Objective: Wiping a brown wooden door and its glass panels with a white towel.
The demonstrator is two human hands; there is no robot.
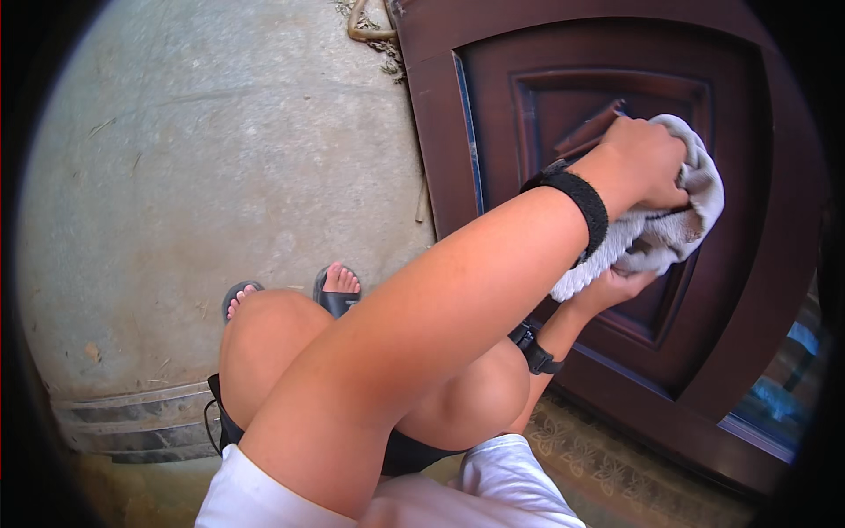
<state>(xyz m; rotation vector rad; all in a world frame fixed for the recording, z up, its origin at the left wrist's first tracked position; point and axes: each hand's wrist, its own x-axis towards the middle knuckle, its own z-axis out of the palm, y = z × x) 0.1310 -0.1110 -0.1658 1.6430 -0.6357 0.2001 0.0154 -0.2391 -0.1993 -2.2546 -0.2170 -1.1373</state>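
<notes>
A pale grey fluffy cloth (709, 191) is bunched up in front of a dark brown panelled door (746, 284). My left hand (643, 158), with a black strap at the wrist, is closed on the upper part of the cloth. Lower down, my right hand (617, 287) grips the cloth's underside, its fingers partly hidden by the folds. A dark band also circles my right wrist. Just beyond my left hand, a curled brown strip (591, 129) stands out against the recessed door panel.
Concrete floor (198, 165) stretches to the left, where my sandalled feet (338, 290) rest beyond my bent knees. A glass pane (776, 389) fills the door's lower right. Patterned flooring (594, 455) runs below the door. A bent tan bar (360, 26) lies near its upper left corner.
</notes>
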